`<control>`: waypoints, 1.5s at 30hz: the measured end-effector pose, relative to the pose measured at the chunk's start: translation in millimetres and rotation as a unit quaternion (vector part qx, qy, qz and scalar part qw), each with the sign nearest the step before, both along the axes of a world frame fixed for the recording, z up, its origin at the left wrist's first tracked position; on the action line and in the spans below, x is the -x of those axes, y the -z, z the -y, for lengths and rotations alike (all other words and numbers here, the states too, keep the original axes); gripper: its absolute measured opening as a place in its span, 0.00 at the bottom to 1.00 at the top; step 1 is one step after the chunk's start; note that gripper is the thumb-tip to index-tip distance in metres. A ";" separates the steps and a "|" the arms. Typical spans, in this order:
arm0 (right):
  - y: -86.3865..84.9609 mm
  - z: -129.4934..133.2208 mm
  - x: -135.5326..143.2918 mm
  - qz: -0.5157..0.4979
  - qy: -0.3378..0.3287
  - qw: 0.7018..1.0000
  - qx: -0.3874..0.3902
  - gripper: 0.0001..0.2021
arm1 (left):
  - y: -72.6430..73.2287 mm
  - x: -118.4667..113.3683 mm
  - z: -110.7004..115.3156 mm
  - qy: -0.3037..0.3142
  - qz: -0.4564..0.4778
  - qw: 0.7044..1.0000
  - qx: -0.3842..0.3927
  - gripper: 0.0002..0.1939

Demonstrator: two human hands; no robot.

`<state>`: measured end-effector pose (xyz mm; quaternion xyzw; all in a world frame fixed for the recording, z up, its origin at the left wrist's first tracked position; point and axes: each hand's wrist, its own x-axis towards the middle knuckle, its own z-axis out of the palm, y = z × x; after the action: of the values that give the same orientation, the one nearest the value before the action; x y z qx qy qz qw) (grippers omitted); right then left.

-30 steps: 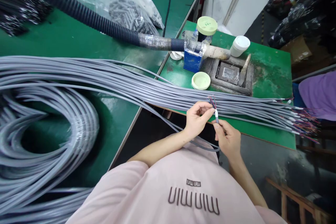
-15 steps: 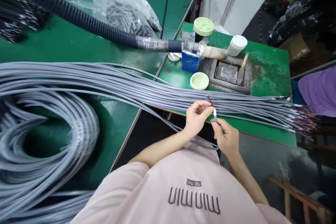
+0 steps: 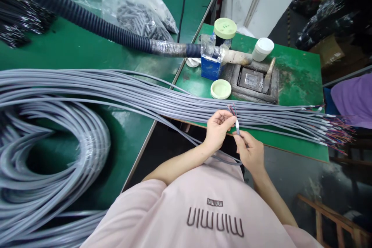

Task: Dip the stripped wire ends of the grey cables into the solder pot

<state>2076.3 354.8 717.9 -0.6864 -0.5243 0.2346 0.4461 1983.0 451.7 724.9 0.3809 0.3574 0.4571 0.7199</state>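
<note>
My right hand [image 3: 250,150] grips a grey multi-core cable [image 3: 237,128] just below its white-wrapped end, between thumb and fingers. Thin coloured wires [image 3: 231,109] fan out from the top of that end. My left hand [image 3: 218,128] pinches at the base of these wires with thumb and forefinger; which strands lie between the fingertips is hidden. Right behind both hands runs a thick bundle of grey cables [image 3: 174,100], its stripped ends [image 3: 334,131] with white wraps and coloured wires lying at the right.
A solder pot [image 3: 254,81] with a scraper [image 3: 269,73] sits on the green bench beyond the bundle. Near it are a blue box [image 3: 211,68], a black ribbed hose [image 3: 116,31], a pale green lid [image 3: 221,89] and a white jar [image 3: 263,49]. Coiled cables [image 3: 93,147] lie left.
The loose wires at the cable's end have shifted and spread slightly to the left. Both hands stay in nearly the same place and keep their hold.
</note>
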 end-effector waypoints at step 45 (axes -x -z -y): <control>-48.9 -64.8 -41.3 0.035 -0.088 0.992 -0.082 0.07 | -8.7 13.3 -16.7 0.021 -0.008 0.989 -0.143 0.10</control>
<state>2117.6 419.6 766.7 -0.6060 -0.6156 0.2053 0.4602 1969.7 468.4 733.7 0.4909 0.2858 0.4853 0.6647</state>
